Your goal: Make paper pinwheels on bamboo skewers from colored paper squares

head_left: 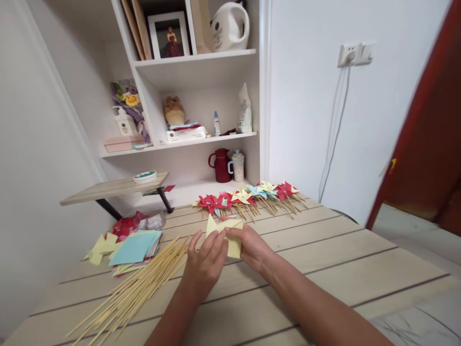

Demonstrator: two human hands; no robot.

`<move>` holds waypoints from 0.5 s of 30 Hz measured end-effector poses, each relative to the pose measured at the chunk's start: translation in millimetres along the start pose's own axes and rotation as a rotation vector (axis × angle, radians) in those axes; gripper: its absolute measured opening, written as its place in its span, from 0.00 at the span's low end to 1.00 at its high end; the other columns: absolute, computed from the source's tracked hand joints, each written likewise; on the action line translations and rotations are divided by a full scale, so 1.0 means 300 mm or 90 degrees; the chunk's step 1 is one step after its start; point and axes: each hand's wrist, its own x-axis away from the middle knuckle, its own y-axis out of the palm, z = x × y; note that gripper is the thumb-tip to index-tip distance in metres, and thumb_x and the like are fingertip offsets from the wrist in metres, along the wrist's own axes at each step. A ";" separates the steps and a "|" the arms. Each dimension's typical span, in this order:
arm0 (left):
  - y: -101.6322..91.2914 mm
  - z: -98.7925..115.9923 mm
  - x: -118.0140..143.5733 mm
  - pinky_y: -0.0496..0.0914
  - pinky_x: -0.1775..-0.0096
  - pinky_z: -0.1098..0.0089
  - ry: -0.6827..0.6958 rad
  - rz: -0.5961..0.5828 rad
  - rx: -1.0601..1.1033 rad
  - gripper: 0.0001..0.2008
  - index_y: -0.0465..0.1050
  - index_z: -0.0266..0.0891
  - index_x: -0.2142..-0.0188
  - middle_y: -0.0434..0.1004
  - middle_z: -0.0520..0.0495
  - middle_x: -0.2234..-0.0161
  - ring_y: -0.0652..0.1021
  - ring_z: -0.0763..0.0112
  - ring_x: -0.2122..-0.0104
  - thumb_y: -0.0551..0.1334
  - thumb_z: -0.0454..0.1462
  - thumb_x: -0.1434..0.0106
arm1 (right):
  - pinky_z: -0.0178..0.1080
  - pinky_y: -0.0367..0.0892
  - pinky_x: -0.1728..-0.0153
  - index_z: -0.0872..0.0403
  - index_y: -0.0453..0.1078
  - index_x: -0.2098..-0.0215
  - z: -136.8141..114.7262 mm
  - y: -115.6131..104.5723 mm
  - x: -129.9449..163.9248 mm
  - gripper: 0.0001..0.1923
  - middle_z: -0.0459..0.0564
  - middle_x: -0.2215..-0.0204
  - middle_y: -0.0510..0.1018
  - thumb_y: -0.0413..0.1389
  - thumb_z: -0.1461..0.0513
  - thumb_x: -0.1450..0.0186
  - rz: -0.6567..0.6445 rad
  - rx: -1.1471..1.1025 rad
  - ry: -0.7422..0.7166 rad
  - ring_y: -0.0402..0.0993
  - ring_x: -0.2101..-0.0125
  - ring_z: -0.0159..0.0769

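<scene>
Over a slatted wooden counter (334,262), between its middle and back edge, the left hand (204,266) and right hand (254,247) both grip a pale yellow paper (235,248), apparently part-folded into a pinwheel; no stick shows on it. A row of paper pinwheels (242,196) on sticks, seemingly finished, lies along the back edge. Toward the left edge, stacked paper squares (131,249) and loose bare sticks (146,278) look unused.

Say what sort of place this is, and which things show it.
Probably a room at home, used for crafts: sticks and pinwheels lie on the table, and the shelves beyond hold a framed photo and a red jug.
</scene>
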 end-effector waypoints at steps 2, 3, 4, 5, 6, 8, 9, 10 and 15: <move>0.017 0.004 0.007 0.53 0.38 0.50 -0.033 -0.001 0.025 0.13 0.75 0.41 0.50 0.80 0.41 0.51 0.75 0.59 0.49 0.63 0.33 0.35 | 0.35 0.69 0.72 0.55 0.73 0.55 -0.012 -0.012 -0.009 0.25 0.46 0.73 0.81 0.67 0.65 0.51 0.029 0.013 -0.024 0.75 0.75 0.34; 0.023 0.001 0.014 0.54 0.38 0.50 -0.055 0.003 0.047 0.16 0.74 0.42 0.48 0.80 0.41 0.52 0.75 0.58 0.49 0.63 0.35 0.35 | 0.35 0.69 0.71 0.55 0.73 0.55 -0.018 -0.020 -0.014 0.25 0.47 0.72 0.81 0.67 0.65 0.51 0.035 0.019 -0.036 0.75 0.75 0.35; 0.029 -0.004 0.024 0.54 0.39 0.50 -0.089 0.013 0.072 0.18 0.72 0.42 0.45 0.79 0.40 0.52 0.74 0.57 0.49 0.63 0.37 0.35 | 0.36 0.70 0.70 0.56 0.73 0.55 -0.024 -0.028 -0.020 0.25 0.47 0.72 0.81 0.67 0.64 0.52 0.038 0.025 -0.049 0.76 0.74 0.36; 0.036 -0.011 0.037 0.55 0.39 0.50 -0.136 0.020 0.104 0.20 0.70 0.42 0.43 0.77 0.38 0.51 0.73 0.56 0.48 0.62 0.38 0.34 | 0.37 0.71 0.69 0.56 0.72 0.54 -0.030 -0.036 -0.025 0.26 0.48 0.71 0.82 0.67 0.64 0.52 0.037 0.033 -0.063 0.76 0.73 0.37; 0.044 -0.019 0.051 0.57 0.40 0.50 -0.199 0.033 0.143 0.21 0.68 0.43 0.41 0.75 0.37 0.49 0.72 0.55 0.46 0.61 0.40 0.33 | 0.38 0.71 0.67 0.56 0.72 0.53 -0.035 -0.044 -0.028 0.27 0.49 0.70 0.82 0.67 0.64 0.52 0.035 0.045 -0.078 0.77 0.72 0.37; 0.066 -0.037 0.083 0.61 0.42 0.50 -0.425 0.049 0.239 0.23 0.63 0.44 0.38 0.69 0.36 0.44 0.70 0.54 0.44 0.58 0.43 0.32 | 0.39 0.71 0.67 0.54 0.69 0.49 -0.042 -0.056 -0.032 0.31 0.49 0.68 0.82 0.67 0.63 0.51 0.035 0.087 -0.095 0.77 0.70 0.38; 0.079 -0.047 0.098 0.64 0.45 0.51 -0.555 0.049 0.321 0.25 0.60 0.43 0.37 0.68 0.35 0.43 0.71 0.54 0.45 0.56 0.46 0.31 | 0.40 0.71 0.67 0.53 0.68 0.46 -0.043 -0.059 -0.032 0.33 0.49 0.67 0.82 0.67 0.63 0.50 0.033 0.116 -0.102 0.77 0.70 0.38; 0.092 -0.056 0.112 0.68 0.48 0.53 -0.683 0.063 0.417 0.27 0.58 0.42 0.36 0.69 0.35 0.45 0.74 0.56 0.49 0.53 0.49 0.30 | 0.39 0.71 0.68 0.51 0.66 0.44 -0.042 -0.061 -0.031 0.34 0.48 0.66 0.81 0.66 0.63 0.49 0.029 0.149 -0.110 0.77 0.70 0.38; 0.131 -0.083 0.148 0.71 0.52 0.56 -0.975 0.027 0.819 0.37 0.70 0.35 0.47 0.77 0.35 0.54 0.79 0.58 0.59 0.47 0.63 0.36 | 0.35 0.68 0.71 0.51 0.66 0.42 -0.018 -0.059 -0.032 0.31 0.45 0.69 0.78 0.61 0.63 0.45 0.020 0.314 -0.172 0.74 0.72 0.34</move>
